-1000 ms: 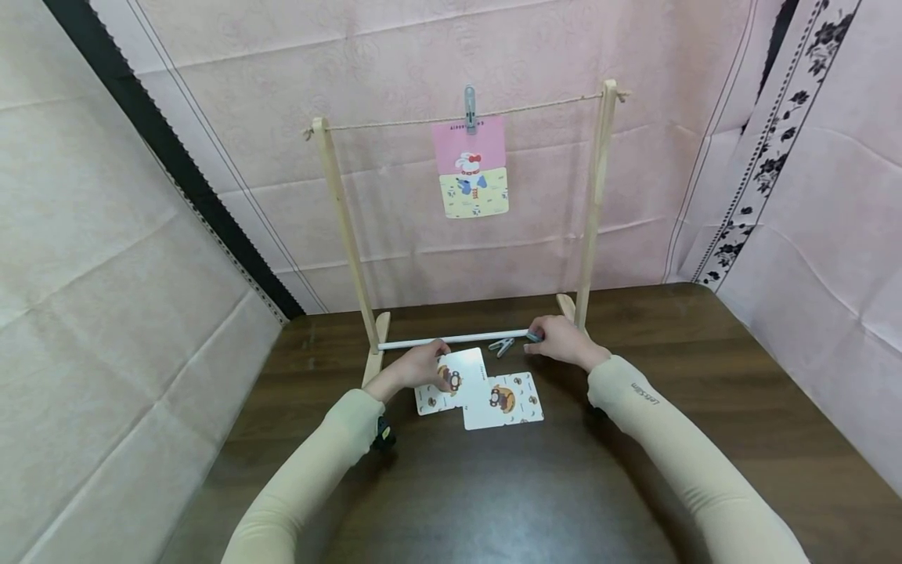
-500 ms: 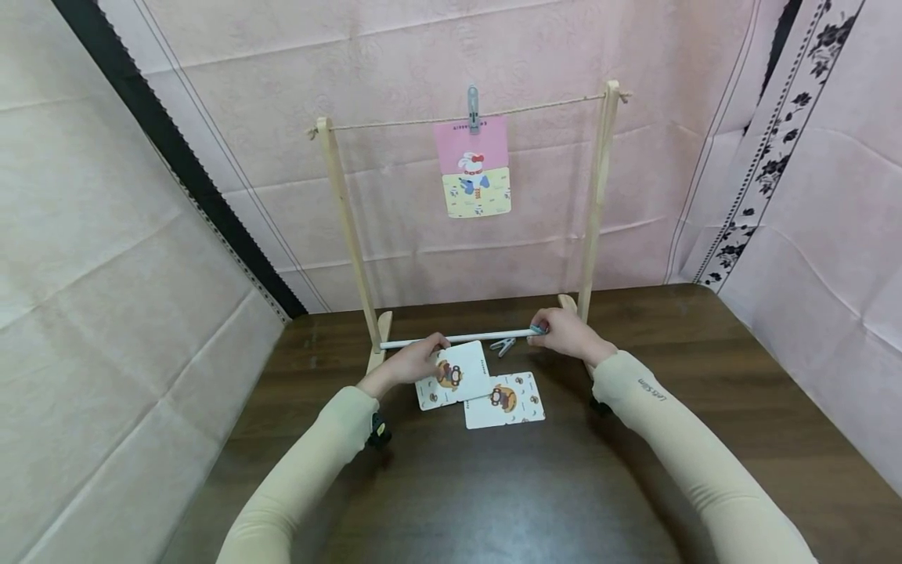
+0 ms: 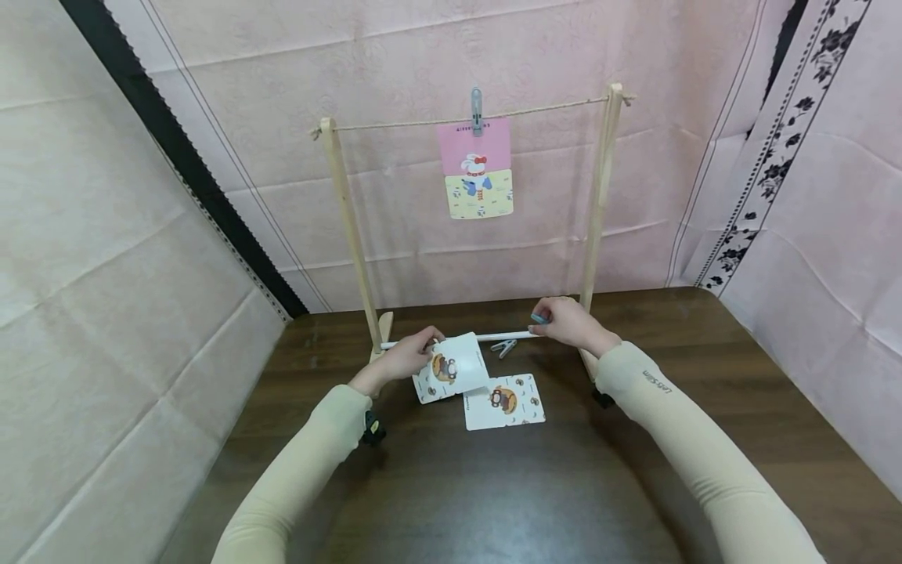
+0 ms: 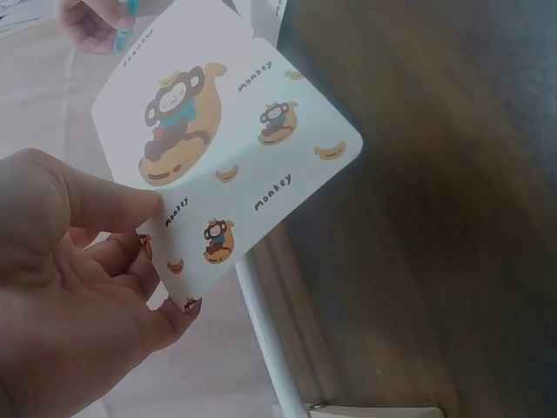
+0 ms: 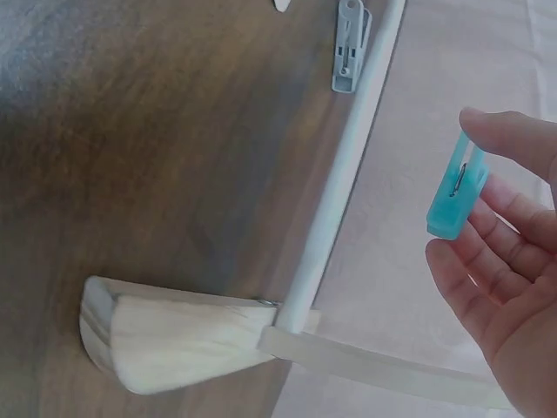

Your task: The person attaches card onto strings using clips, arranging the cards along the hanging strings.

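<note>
Left hand (image 4: pixel 83 287) has one monkey card (image 4: pixel 183 131) pinched by an edge between thumb and fingers, and the right hand (image 5: pixel 513 235) is pinching a teal clip (image 5: pixel 454 200). Going by the bar (image 3: pixel 503 338) of the rack: card's just in front of it, left of its middle, covering a stretch of it. Clip's up by its right end, which the hand mostly hides.

Other stuff around: a grey clip (image 3: pixel 504 348) lies just in front of the bar, sort of between the hands. Second card (image 3: pixel 503 403) is flat on the table (image 3: pixel 458 486), nearer the person than the bar, and the held card overlaps it in the head view. Can't tell if they touch. Way above the bar a pink card (image 3: pixel 474 149) hangs off the string (image 3: pixel 395 124) by another clip, and a post stands at each end.

Held card is tilted, patterned half toward the lower right in the left wrist view, plain end toward the upper left. Teal clip's long axis leans roughly the same way as the bar in the right wrist view, spring end lower, thumb on the upper end.
</note>
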`<state>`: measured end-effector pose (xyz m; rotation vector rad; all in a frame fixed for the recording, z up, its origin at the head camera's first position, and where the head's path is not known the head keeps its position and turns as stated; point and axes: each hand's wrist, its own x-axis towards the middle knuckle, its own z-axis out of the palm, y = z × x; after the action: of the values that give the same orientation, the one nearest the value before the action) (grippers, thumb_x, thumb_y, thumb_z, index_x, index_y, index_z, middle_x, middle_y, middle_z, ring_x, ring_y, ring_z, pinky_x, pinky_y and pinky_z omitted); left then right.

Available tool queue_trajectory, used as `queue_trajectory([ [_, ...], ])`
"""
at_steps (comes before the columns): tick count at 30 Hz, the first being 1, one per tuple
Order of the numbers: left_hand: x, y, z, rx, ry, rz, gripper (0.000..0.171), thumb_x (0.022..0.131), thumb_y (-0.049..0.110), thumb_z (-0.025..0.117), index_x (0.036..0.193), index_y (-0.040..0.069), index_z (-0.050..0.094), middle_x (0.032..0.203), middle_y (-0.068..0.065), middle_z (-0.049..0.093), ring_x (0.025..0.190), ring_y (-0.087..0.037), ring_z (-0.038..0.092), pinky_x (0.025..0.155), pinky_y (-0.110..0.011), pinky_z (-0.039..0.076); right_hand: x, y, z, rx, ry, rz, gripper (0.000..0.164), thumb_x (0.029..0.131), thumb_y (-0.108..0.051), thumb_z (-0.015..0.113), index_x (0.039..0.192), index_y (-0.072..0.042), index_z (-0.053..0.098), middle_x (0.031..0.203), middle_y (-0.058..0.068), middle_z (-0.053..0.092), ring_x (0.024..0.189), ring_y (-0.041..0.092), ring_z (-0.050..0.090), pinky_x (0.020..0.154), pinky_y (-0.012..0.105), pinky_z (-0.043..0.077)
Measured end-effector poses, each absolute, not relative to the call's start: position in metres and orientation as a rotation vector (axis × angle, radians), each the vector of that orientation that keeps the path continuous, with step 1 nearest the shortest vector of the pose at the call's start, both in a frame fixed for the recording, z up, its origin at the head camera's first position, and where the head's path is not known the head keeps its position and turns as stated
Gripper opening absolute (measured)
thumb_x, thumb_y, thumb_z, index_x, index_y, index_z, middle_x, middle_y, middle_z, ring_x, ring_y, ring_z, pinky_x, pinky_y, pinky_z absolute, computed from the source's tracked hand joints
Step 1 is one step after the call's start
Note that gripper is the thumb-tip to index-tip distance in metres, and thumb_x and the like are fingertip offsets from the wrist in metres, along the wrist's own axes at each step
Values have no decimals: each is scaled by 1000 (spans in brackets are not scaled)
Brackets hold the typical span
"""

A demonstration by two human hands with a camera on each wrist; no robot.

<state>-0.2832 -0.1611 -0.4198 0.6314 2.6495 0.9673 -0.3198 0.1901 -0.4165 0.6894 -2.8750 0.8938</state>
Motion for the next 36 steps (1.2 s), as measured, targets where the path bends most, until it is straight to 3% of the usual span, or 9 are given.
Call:
queue_trajectory([
  [5,-284,-163,-417,656,2695,975,30,102,-1,48,130,8,53,128,-19,60,104,-26,62,85,-40,54,-320,194,-412,641,-2869,945,32,93,-25,75,113,-2,67,96,6,66,87,23,61,78,41,51],
  [23,-293,-174,-388,741,2766,1031,26,103,6,51,129,9,52,115,-16,61,82,-22,59,68,-33,49,-318,205,-400,654,-2817,943,36,97,-26,69,120,0,64,99,9,65,89,24,60,80,42,50],
  [30,-298,-174,-374,770,2733,1166,25,104,7,51,129,8,52,115,-13,62,98,-24,62,80,-38,53,-317,205,-392,681,-2789,904,43,99,-26,67,129,3,61,106,14,63,94,27,59,83,44,50],
  [36,-300,-176,-364,804,2699,1277,25,104,5,49,129,5,52,116,-16,62,101,-28,61,83,-42,52,-317,205,-389,693,-2769,919,41,98,-26,67,127,2,62,105,13,62,93,26,59,82,43,50],
])
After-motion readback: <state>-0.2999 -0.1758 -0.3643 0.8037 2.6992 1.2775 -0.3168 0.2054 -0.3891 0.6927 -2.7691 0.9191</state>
